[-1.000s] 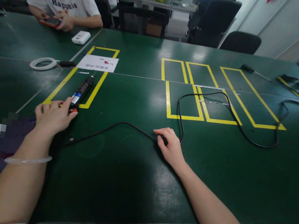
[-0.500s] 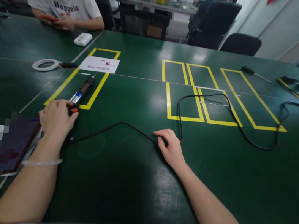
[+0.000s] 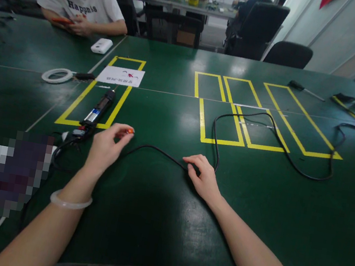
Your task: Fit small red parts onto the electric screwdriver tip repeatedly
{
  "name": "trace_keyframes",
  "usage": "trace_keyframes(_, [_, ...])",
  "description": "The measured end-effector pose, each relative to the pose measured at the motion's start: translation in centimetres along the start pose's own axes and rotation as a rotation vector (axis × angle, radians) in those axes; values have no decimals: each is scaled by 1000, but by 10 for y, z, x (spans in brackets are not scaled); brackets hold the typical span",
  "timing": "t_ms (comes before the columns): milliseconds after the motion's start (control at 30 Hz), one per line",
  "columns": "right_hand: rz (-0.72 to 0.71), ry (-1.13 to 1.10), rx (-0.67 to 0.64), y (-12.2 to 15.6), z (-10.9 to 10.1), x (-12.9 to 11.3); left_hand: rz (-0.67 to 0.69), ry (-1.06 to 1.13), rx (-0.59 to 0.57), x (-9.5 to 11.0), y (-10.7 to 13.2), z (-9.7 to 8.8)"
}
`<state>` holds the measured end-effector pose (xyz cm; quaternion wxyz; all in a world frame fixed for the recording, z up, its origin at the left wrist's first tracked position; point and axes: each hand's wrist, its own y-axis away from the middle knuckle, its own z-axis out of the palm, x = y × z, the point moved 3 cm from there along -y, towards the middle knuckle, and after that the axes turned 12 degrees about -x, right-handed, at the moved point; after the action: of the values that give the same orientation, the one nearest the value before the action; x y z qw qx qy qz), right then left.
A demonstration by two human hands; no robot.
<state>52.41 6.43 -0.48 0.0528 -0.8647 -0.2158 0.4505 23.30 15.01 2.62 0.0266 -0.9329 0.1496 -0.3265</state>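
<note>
My left hand (image 3: pixel 106 145) is above the table, its thumb and fingertips closed on a small orange piece (image 3: pixel 130 131) with a dark end; its kind I cannot make out. Just left of that hand lies a black electric screwdriver (image 3: pixel 98 107) with a silver and blue label, its tip pointing away from me. A coiled black cord (image 3: pixel 61 156) lies below the screwdriver. My right hand (image 3: pixel 202 174) rests on the table, thumb and index finger apart, beside a long black cable (image 3: pixel 157 148) that runs past its fingertips; whether they touch it I cannot tell.
Yellow tape outlines (image 3: pixel 222 142) mark the green table (image 3: pixel 151 206). A white paper card (image 3: pixel 121 76), a white cable coil (image 3: pixel 57 75), a white box (image 3: pixel 101 46) and a screwdriver (image 3: pixel 305 90) lie farther back. A person (image 3: pixel 82 10) sits across at the left.
My left hand has moved right, away from the electric screwdriver, with the small orange piece between its fingertips. The screwdriver lies on the table. My right hand has stayed in place.
</note>
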Motion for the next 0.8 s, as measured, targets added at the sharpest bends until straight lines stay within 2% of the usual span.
trace_keyframes(100, [-13,-12,-13,1,1,-1,61,341,-303,40,5,43])
trace_keyframes(167, [-16,-22,-30,1,3,0,45,550,-445,58,10,66])
trace_keyframes(267, [-32,-46,-62,1,6,0,5,773,-547,73,16,86])
trace_keyframes(400, [-66,-58,-105,1,8,-2,18,869,-658,79,22,97])
trace_keyframes(467, [-68,-50,-112,1,9,-3,7,880,-661,79,24,99])
trace_keyframes(600, [-38,-59,-108,1,9,-3,-5,858,-589,76,27,101])
trace_keyframes(800, [30,-139,-102,1,9,3,204,537,-473,78,30,93])
